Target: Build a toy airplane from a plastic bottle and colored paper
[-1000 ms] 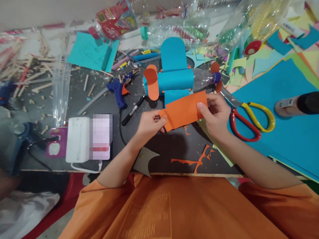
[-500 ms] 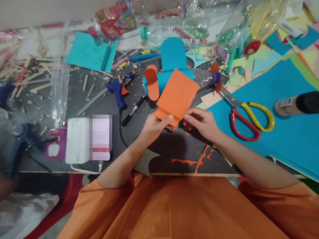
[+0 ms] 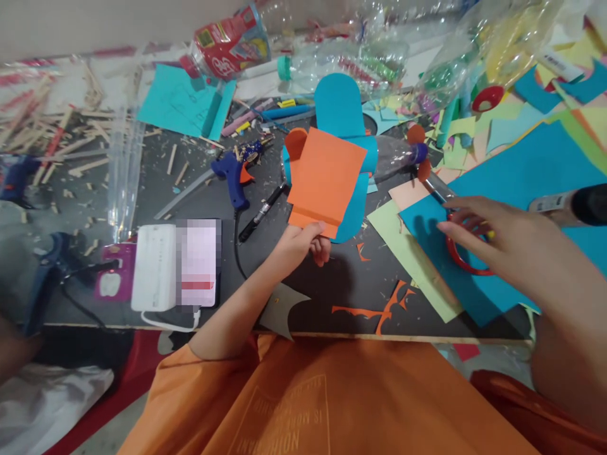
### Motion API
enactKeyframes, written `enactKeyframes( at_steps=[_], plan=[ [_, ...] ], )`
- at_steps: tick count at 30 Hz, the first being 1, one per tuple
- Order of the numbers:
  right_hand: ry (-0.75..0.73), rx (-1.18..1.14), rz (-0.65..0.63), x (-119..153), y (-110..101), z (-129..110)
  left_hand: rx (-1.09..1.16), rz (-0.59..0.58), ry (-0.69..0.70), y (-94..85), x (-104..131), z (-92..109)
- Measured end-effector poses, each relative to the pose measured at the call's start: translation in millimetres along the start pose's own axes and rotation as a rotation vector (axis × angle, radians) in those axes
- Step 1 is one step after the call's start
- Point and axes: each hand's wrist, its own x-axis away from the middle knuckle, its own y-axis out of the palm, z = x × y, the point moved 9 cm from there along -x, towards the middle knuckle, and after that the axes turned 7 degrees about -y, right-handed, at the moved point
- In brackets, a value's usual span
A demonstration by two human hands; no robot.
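My left hand (image 3: 303, 243) pinches the lower edge of a folded orange paper sheet (image 3: 329, 174). Behind that sheet lies a plastic bottle (image 3: 394, 155) dressed in blue paper, with rounded blue flaps (image 3: 339, 104) and orange pieces at both ends. On the right, my right hand (image 3: 502, 243) hovers over the scissors (image 3: 462, 260), thumb and fingers apart. It covers much of their red and yellow handles; the blades point toward the bottle cap. Thin orange paper scraps (image 3: 360, 311) lie near the table's front edge.
A blue glue gun (image 3: 234, 177) and a black marker (image 3: 260, 213) lie left of the bottle. Nearby are a white power bank (image 3: 154, 268) and a phone (image 3: 202, 262). Blue paper sheets (image 3: 497, 170) and a small bottle (image 3: 588, 205) occupy the right; plastic bottles (image 3: 341, 60) line the back.
My right hand has left the orange paper and moved right to the scissors. My left hand still holds the sheet, which has turned and shifted slightly left. The view has shifted a little.
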Motion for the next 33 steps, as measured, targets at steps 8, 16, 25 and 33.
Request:
enactKeyframes(
  at_steps=[8, 16, 25, 33],
  plan=[
    [0.171, 0.345, -0.251, 17.8, 27.9, 58.1, 0.006, 0.107, 0.057, -5.6, 5.0, 10.4],
    [0.308, 0.201, -0.2, 4.3, 22.1, 50.8, -0.086, 0.126, 0.127, -9.3, 3.7, 15.8],
    [0.551, -0.382, -0.124, 39.3, 20.9, 74.5, 0.046, 0.085, 0.157, -7.0, 4.5, 17.6],
    [0.454, -0.861, -0.337, 60.6, 29.3, 8.3, 0.055, 0.16, 0.19, -11.3, 6.9, 20.7]
  ],
)
